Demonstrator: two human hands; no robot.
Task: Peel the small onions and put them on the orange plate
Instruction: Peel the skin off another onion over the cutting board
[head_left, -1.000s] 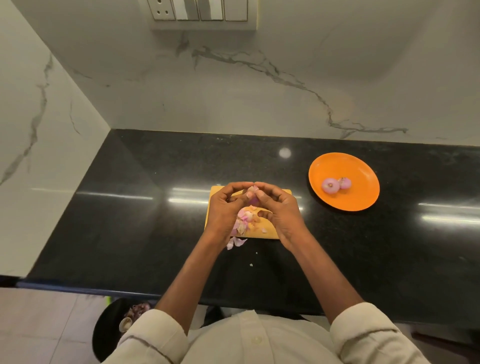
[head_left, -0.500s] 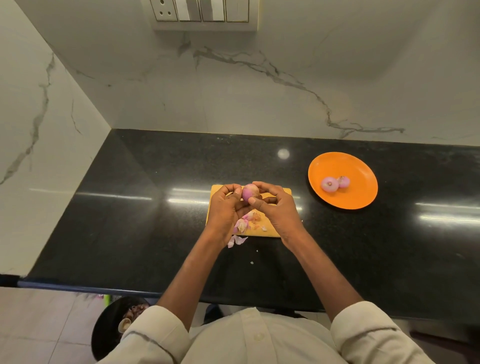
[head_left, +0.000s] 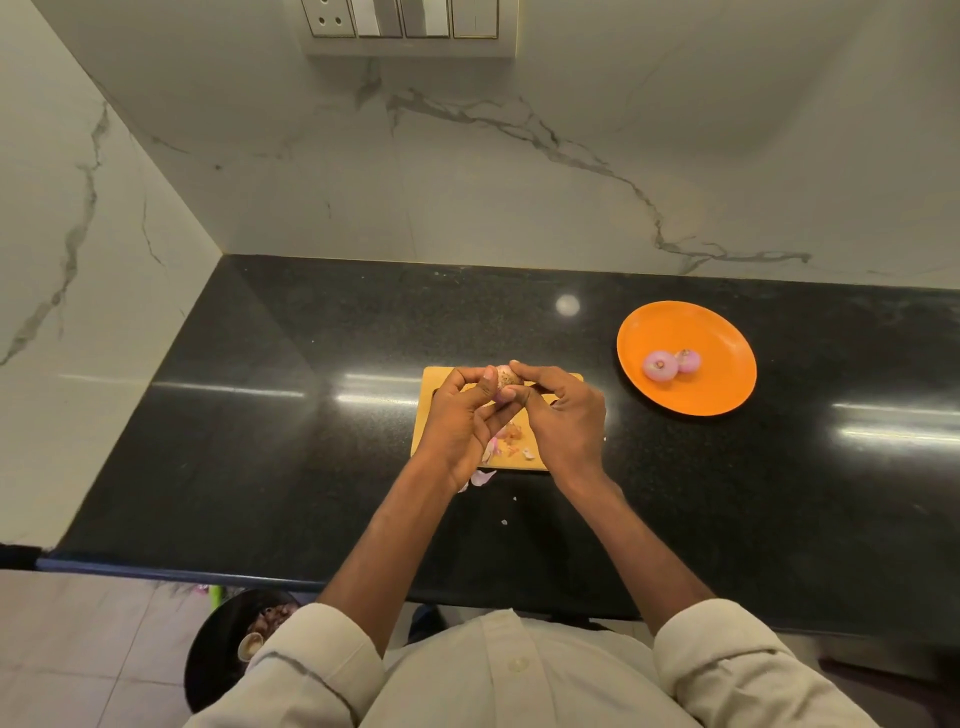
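Observation:
A small onion (head_left: 505, 378) sits between the fingertips of both hands, above the yellow cutting board (head_left: 435, 382). My left hand (head_left: 460, 422) grips it from the left with thumb and curled fingers. My right hand (head_left: 563, 418) pinches it from the right. Much of the onion is hidden by the fingers. Loose pink peels (head_left: 506, 441) lie on the board under my hands. To the right stands the orange plate (head_left: 719, 345), holding two peeled onions (head_left: 661, 365) side by side.
The black stone counter (head_left: 311, 441) meets marble walls at the back and left. A peel (head_left: 482, 477) and small scraps lie on the counter just off the board's near edge. Below the counter's front edge, a dark bin (head_left: 228, 644) holds scraps.
Both hands have turned the onion between their fingertips; its pink side showed half a second ago and a browner side shows now. The plate and its two onions have stayed put.

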